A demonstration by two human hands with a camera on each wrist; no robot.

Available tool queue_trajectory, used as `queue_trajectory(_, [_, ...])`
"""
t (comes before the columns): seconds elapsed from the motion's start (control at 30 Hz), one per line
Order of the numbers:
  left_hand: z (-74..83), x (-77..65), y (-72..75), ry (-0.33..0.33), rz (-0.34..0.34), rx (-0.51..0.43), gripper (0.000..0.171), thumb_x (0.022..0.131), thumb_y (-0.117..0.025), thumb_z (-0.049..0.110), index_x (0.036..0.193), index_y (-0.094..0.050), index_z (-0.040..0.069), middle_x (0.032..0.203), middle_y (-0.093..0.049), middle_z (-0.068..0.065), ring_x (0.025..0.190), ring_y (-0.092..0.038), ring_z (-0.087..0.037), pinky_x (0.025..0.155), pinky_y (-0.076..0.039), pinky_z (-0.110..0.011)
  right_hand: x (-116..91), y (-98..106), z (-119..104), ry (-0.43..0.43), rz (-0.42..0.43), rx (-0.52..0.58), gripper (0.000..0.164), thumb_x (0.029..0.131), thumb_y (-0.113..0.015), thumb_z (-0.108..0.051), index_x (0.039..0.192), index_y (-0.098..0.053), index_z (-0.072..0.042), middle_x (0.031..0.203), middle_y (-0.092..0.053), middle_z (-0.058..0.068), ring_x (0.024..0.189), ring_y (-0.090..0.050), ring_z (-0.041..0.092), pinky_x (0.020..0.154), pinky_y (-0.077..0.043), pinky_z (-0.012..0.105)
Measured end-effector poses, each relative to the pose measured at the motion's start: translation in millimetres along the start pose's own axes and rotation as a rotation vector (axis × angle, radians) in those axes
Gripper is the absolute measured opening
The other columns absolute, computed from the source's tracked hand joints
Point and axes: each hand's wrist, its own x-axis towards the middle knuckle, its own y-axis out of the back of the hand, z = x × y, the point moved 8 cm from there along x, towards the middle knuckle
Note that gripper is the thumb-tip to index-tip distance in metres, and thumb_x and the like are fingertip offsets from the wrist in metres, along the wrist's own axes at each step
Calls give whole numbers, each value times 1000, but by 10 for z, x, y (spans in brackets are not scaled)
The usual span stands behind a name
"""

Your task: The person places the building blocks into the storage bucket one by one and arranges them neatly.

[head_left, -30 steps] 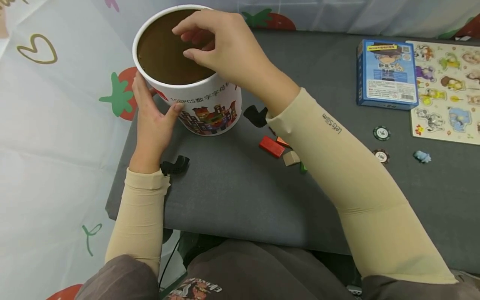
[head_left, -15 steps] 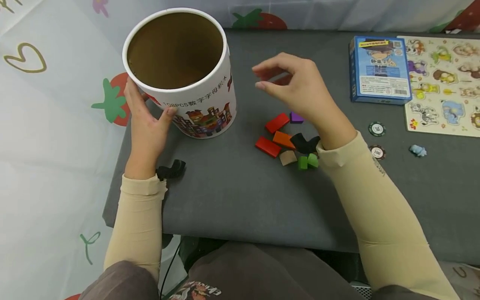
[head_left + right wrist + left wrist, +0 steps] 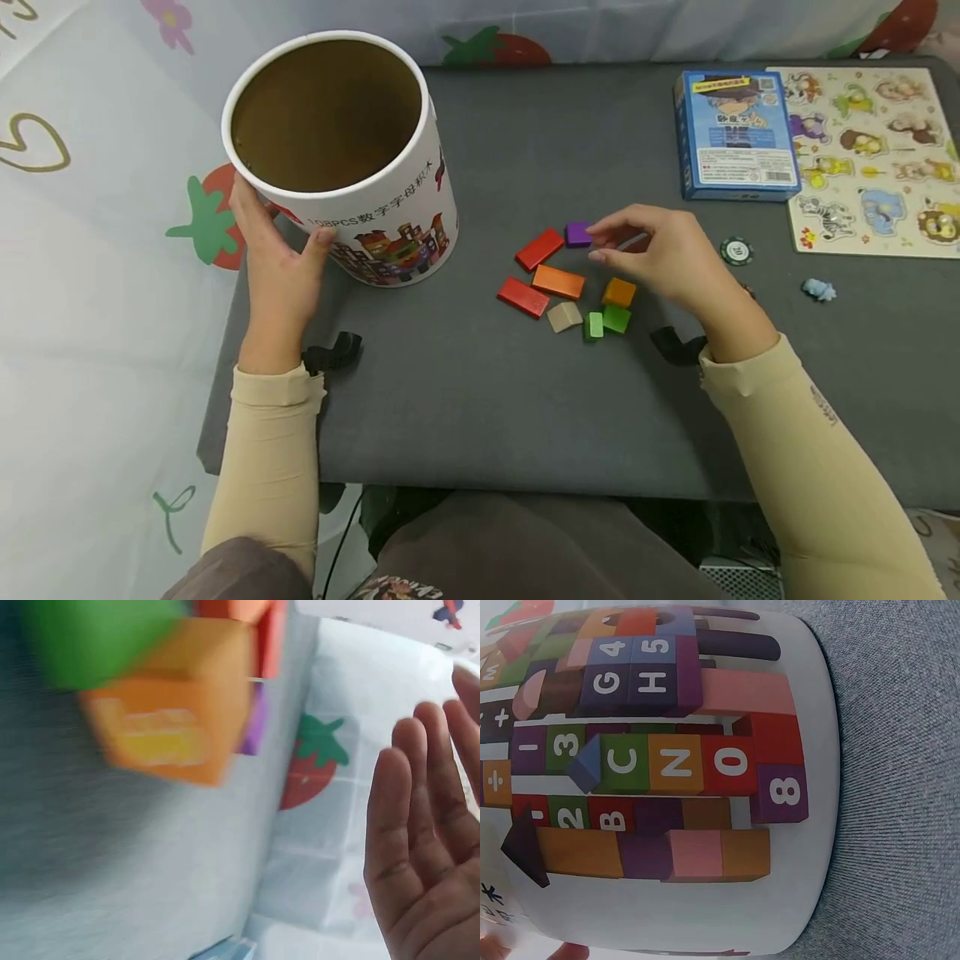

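My left hand (image 3: 279, 271) grips the side of a large white paper bucket (image 3: 393, 200), thumb on its printed front and fingers round its left side. The bucket stands on the table; its dark brown inside shows from above, and I cannot make out anything in it. Letters and blocks printed on its wall (image 3: 667, 900) fill the left wrist view. My right hand (image 3: 671, 260) hovers with bent, parted fingers beside a purple block (image 3: 577, 234) and above an orange-yellow block (image 3: 619, 292), holding nothing. Around it lie red blocks (image 3: 523, 297), an orange block (image 3: 558, 282), a tan block (image 3: 564, 317) and green blocks (image 3: 617, 318).
At the back right, a blue card box (image 3: 738, 137) lies over the edge of an animal puzzle board (image 3: 870, 242). A poker chip (image 3: 737, 251) and a small blue figure (image 3: 819, 289) lie nearer. The grey table (image 3: 465, 417) meets a strawberry-print curtain (image 3: 622, 33) behind.
My right hand has left the bucket's mouth and moved right and toward me, down to the blocks. My left hand keeps its grip on the bucket. The view has shifted slightly.
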Motion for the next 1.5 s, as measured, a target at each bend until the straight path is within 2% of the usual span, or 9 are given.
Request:
queue_trajectory(0.2, [235,-30,9,-25,-5,-21,111,71,-59,77,153,-13,18,147,-21,6,129,-31,-12,105,-28,-35,-240,-251,-7,149,-126,-44,34,77,-81,-13,108,-69,-12,100,-65,1,88,-62,11,76,-52,33])
queue_trajectory(0.3, [328,-43,19,-33,0,-30,112,72,-58,77,153,-13,14,148,-22,4,130,-31,-12,106,-27,-34,-306,-364,-38,214,-162,-81,36,73,-83,-11,107,-69,-12,100,-64,1,89,-63,13,75,-53,34])
queue_trajectory(0.37, [304,-43,26,-31,5,-25,112,71,-58,78,153,-14,16,147,-22,4,129,-31,-12,105,-27,-35,-332,-419,-46,236,-173,-98,36,72,-84,-11,106,-70,-12,101,-63,0,90,-63,13,76,-52,33])
queue_trajectory(0.6, [29,-3,8,-11,1,12,109,68,-59,79,152,-12,29,147,-20,11,127,-34,-11,103,-31,-41,-404,-552,-53,317,-185,-138,35,73,-84,-13,104,-70,-16,104,-61,-5,93,-58,11,80,-50,32])
queue_trajectory(0.93, [6,0,10,-8,-5,20,108,68,-59,79,153,-9,32,149,-17,12,126,-34,-12,102,-33,-43,-446,-695,-80,362,-211,-258,45,70,-85,-3,109,-66,-14,102,-56,1,87,-56,14,75,-50,35])
queue_trajectory(1.03, [-2,0,0,-5,-14,29,108,69,-58,79,153,-9,32,149,-16,13,126,-34,-12,102,-32,-45,-449,-684,-85,361,-212,-254,45,70,-85,-3,109,-66,-14,102,-57,1,86,-56,13,73,-50,35])
queue_trajectory(1.17, [-6,4,-19,-3,-24,22,108,70,-60,77,153,-9,32,149,-16,13,127,-35,-12,103,-32,-43,-453,-613,-110,380,-165,-201,39,71,-84,-6,106,-67,-13,100,-60,-2,87,-57,11,74,-50,34])
queue_trajectory(1.4, [-2,3,2,-7,-5,12,109,69,-59,79,152,-10,30,149,-17,12,127,-34,-13,103,-31,-43,-406,-419,-280,487,-65,-74,27,72,-82,-3,92,-71,-15,96,-61,-7,84,-58,7,67,-51,31])
queue_trajectory(1.5, [-15,3,2,-4,-7,15,110,68,-58,80,153,-9,29,149,-16,12,127,-34,-12,103,-31,-43,-365,-336,-330,465,-24,-40,22,74,-81,-3,90,-73,-16,98,-61,-9,84,-58,5,66,-50,26])
